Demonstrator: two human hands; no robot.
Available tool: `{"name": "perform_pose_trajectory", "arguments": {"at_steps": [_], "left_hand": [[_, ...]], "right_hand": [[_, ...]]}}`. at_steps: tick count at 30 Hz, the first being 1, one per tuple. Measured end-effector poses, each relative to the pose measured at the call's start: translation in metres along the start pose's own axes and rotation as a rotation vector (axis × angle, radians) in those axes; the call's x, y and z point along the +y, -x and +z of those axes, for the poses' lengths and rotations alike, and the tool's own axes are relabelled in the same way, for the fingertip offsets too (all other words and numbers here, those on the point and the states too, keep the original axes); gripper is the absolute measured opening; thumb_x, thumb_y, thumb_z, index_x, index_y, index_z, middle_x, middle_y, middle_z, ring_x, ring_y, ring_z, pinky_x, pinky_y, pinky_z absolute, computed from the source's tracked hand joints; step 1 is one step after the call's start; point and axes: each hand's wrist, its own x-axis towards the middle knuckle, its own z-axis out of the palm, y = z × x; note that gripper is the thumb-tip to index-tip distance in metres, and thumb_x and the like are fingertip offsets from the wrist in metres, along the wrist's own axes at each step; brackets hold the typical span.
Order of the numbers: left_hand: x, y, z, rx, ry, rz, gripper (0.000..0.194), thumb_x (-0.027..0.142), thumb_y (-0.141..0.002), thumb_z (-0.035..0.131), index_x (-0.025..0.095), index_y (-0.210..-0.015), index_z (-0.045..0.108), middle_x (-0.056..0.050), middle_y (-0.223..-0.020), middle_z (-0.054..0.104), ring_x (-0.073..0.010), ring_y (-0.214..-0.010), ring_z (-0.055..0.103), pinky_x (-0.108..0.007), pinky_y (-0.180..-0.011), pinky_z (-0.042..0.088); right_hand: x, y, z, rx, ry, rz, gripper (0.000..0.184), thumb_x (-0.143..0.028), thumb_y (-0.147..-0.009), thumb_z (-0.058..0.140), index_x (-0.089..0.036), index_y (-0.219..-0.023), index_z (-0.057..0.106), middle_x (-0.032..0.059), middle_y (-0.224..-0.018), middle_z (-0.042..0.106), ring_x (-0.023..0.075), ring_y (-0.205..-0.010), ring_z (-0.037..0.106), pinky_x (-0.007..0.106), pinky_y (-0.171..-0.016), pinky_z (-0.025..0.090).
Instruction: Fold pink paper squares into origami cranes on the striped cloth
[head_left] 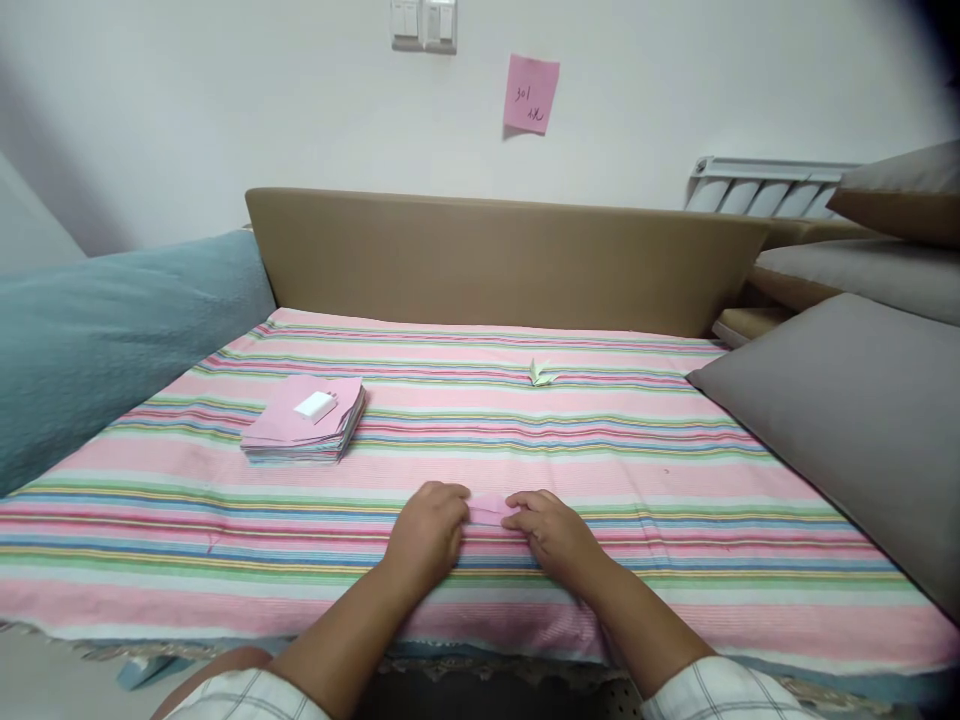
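Observation:
A small pink piece of paper [489, 509] lies on the striped cloth [645, 470] near its front edge. My left hand [429, 532] pinches its left end, fingers curled and pressed onto it. My right hand [552, 532] holds its right end the same way, knuckles up. Both hands rest on the cloth, and most of the paper is hidden between the fingers.
A stack of pink paper sheets [304, 422] with a small white block [316, 405] on top lies to the left. A folded pale paper figure [541, 372] sits farther back. A teal cushion [112, 340] lies left, grey cushions [847, 420] right, a tan backrest [495, 255] behind.

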Motion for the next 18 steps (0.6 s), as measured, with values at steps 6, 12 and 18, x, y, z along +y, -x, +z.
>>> {"name": "perform_pose_trajectory", "arguments": {"at_steps": [6,12,18], "left_hand": [[0.034,0.009,0.017,-0.182,-0.134,0.120,0.034,0.024,-0.083,0.049,0.021,-0.116,0.054,-0.007,-0.117,0.059,-0.0249,-0.098,0.052,-0.043,-0.087,0.041],[0.038,0.008,0.017,-0.270,-0.213,0.062,0.030,0.032,-0.084,0.050,0.022,-0.113,0.054,-0.006,-0.119,0.058,-0.0251,-0.099,0.051,-0.043,-0.086,0.040],[0.037,0.008,0.015,-0.260,-0.169,0.045,0.032,0.032,-0.082,0.053,0.023,-0.113,0.055,-0.005,-0.120,0.058,-0.0246,-0.099,0.050,-0.043,-0.087,0.039]], "right_hand": [[0.002,0.000,0.000,0.031,-0.049,-0.012,0.038,-0.003,-0.075,0.046,-0.026,-0.094,0.070,0.0053,-0.104,0.063,0.0195,-0.093,0.055,0.035,-0.080,0.046],[0.009,0.004,-0.002,0.154,-0.112,-0.015,0.035,-0.003,-0.072,0.045,-0.019,-0.092,0.068,0.0079,-0.103,0.064,0.0199,-0.096,0.055,0.037,-0.084,0.046],[0.008,0.003,-0.002,0.168,-0.131,0.010,0.032,-0.007,-0.076,0.043,-0.019,-0.094,0.066,0.0069,-0.097,0.066,0.0192,-0.092,0.057,0.037,-0.083,0.047]]}}
